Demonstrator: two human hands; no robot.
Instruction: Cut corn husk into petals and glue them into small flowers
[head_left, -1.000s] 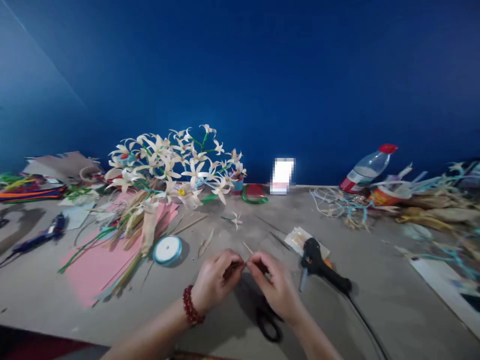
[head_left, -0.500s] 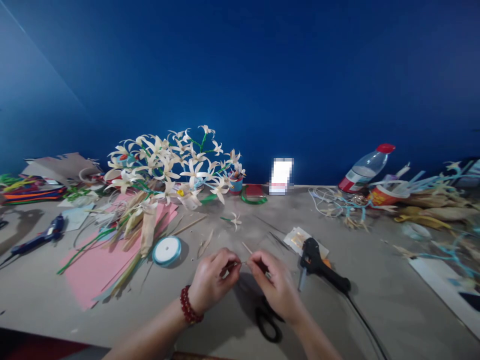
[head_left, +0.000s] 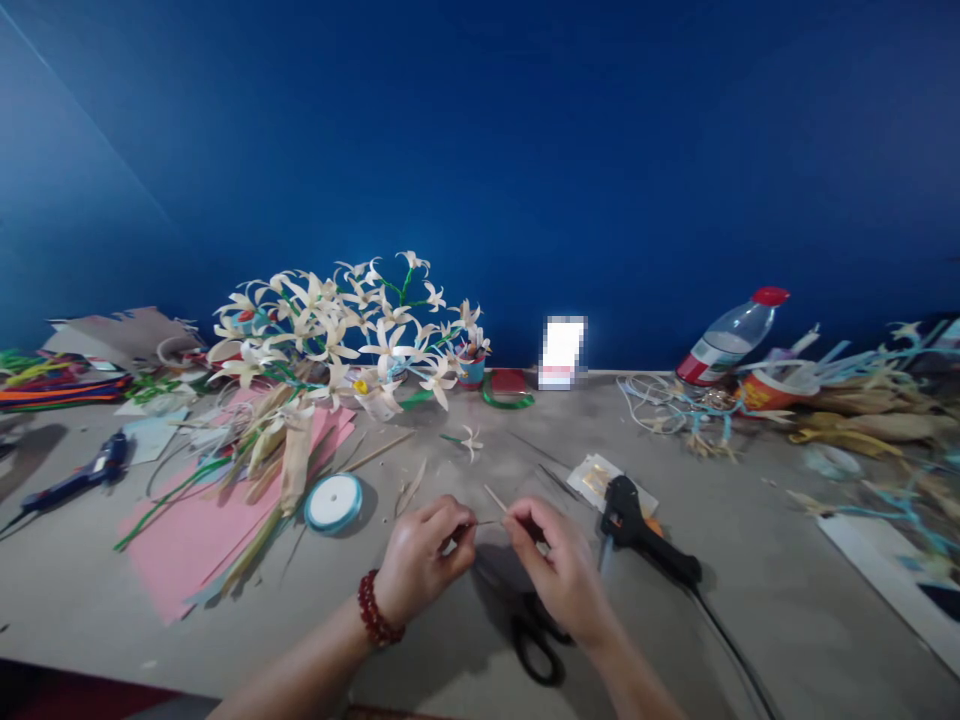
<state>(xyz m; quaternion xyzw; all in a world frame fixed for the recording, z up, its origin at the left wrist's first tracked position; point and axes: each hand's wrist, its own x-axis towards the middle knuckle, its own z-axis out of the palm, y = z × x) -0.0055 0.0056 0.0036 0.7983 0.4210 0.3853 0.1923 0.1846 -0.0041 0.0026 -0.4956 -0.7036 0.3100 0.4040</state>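
My left hand (head_left: 427,555) and my right hand (head_left: 559,565) face each other above the table, fingertips pinched. Between them runs a short, thin brownish strand (head_left: 489,522), gripped at both ends; whether it is wire or plant fibre I cannot tell. A pale thin stick (head_left: 494,497) shows at my right fingertips, and I cannot make out if it is held or lies behind them. Below the hands lie black-handled scissors (head_left: 537,652), partly covered by my right hand. Beyond them rests a single cream flower (head_left: 471,442) on a short green stem.
A black glue gun (head_left: 649,540) lies to the right, its cord running forward. Leftward are a blue ribbon spool (head_left: 334,503), pink paper (head_left: 180,545) and a blue glue gun (head_left: 82,478). Cream flowers (head_left: 390,345) stand behind. A tilted bottle (head_left: 727,340) stands at the back right.
My hands have drawn slightly apart, so more of the thin strand shows between the fingertips. The things on the table have stayed in place.
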